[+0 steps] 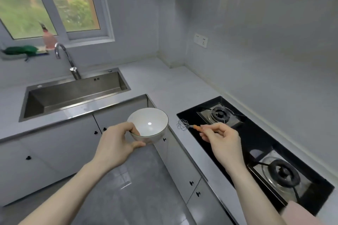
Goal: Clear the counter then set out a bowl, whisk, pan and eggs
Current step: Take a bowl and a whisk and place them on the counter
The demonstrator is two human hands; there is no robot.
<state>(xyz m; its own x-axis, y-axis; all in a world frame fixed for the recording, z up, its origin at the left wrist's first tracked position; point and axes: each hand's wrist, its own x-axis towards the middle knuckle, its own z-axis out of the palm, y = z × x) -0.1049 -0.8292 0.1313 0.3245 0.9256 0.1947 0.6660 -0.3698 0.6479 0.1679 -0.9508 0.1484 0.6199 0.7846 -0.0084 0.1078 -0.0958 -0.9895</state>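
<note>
Head view: I looked down into the corner of a kitchen with pale grey walls and an L-shaped white counter (161, 86).
Left hand: my left hand (117, 142) gripped the white bowl (149, 124), thumb curled over the near rim and fingers under its side.
Bowl: it was held in the air in front of the counter edge, above the cabinet doors (54, 144), upright, with nothing in it that I could see.
Right hand: my right hand (222, 139) pinched the orange handle of the small wire whisk (184, 124) between fingertips and thumb.
Whisk: it lay roughly level, wire head pointing left, over the left edge of the black gas hob (256, 139), just right of the bowl and apart from it.
Hob: two burners were set into the counter's right arm, along the wall.
Sink: a steel sink (73, 95) sat under the window (45, 2), with a curved tap (66, 58) behind it.
Sill: a pink bottle (48, 39) and a green cloth (20, 50) rested by the window.
Wall: a white socket (200, 40) was mounted above the counter's far corner.
Floor: glossy grey tiles (128, 188) showed below my forearms.
</note>
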